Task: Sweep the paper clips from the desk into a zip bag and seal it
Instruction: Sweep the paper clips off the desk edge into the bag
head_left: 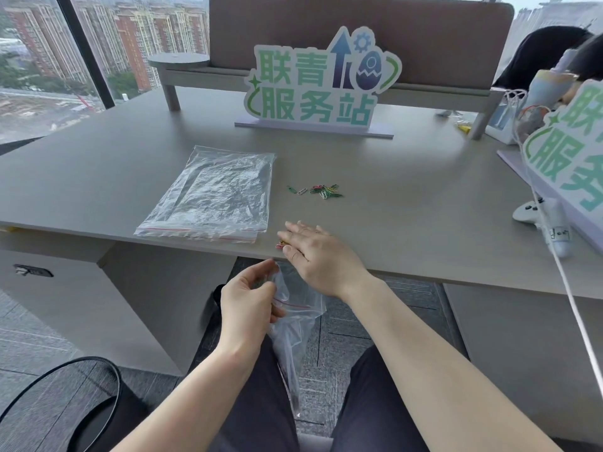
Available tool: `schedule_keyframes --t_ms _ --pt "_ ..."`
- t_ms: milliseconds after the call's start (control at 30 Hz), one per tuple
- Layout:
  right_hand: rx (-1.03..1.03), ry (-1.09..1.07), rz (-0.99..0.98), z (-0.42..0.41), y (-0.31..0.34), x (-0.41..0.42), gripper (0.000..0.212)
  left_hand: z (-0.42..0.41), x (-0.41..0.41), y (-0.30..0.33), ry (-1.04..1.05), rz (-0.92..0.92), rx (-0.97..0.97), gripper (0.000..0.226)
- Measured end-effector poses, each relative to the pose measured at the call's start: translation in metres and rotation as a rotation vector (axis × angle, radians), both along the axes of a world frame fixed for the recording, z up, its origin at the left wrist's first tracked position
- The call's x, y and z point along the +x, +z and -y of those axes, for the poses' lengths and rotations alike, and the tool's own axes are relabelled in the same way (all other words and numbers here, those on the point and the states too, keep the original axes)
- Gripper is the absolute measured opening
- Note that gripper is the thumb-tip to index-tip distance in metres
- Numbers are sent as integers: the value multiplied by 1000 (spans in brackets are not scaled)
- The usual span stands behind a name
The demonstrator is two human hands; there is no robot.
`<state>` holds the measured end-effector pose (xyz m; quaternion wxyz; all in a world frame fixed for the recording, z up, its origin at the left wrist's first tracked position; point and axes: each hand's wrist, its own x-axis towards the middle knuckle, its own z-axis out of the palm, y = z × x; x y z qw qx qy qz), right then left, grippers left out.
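Right hand (318, 252) flat on desk (408, 223) edge, fingers straight over a few paper clips (281, 244), left hand (248, 301) below at 7 o'clock — its grip pinching the zip bag (295, 324) mouth, more clips (321, 190) at 12 o'clock

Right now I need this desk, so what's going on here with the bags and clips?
A person is clearing paper clips off the desk. The left hand holds a zip bag open just below the desk edge, while the right hand lies flat, pushing a few clips toward it. A bigger cluster of clips waits farther back, beside a stack of spare bags. The bag isn't sealed yet.
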<state>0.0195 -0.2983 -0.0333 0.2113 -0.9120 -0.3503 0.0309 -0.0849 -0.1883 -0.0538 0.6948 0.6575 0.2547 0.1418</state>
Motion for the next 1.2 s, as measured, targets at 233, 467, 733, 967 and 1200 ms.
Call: schedule_keyframes --t_ms 233,467,733,967,1200 --pt "65 -7 43 3 -5 -23 45 0 -1 2 -10 4 -4 52" --pt "180 -12 88 9 -9 -43 43 0 0 0 7 2 -21 49" --pt "402 -84 174 17 -12 -56 37 -1 0 -3 5 2 -33 49" --pt "381 -261 150 21 7 -10 41 -2 0 0 5 -1 -24 49" --pt "39 -370 12 14 0 73 59 -7 -1 3 8 -4 -34 45"
